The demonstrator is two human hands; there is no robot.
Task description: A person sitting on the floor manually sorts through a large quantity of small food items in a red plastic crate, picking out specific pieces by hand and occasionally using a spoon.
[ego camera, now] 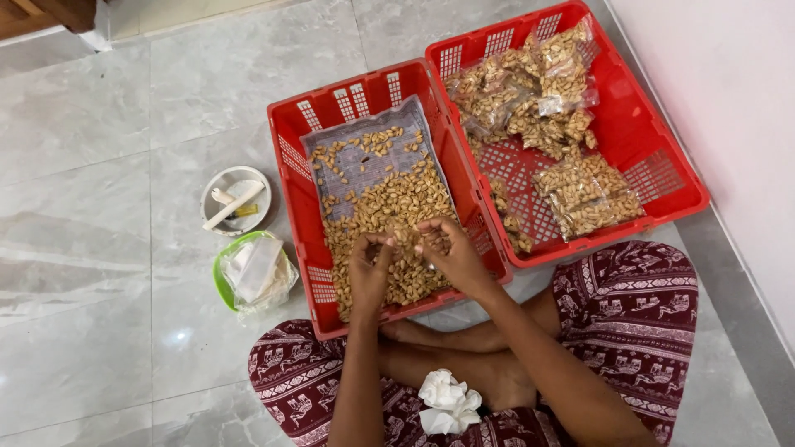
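Sorting peanuts [389,219] in near red crate [302,178]: left hand [370,269] and right hand [451,248] pinching nuts; next, careful picking.

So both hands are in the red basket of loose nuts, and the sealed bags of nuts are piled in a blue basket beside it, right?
Not quite: the basket with the sealed bags of nuts is red, not blue, as the head view shows. The rest holds: the left hand and right hand are both in the red basket of loose nuts, and the bagged basket sits right beside it.
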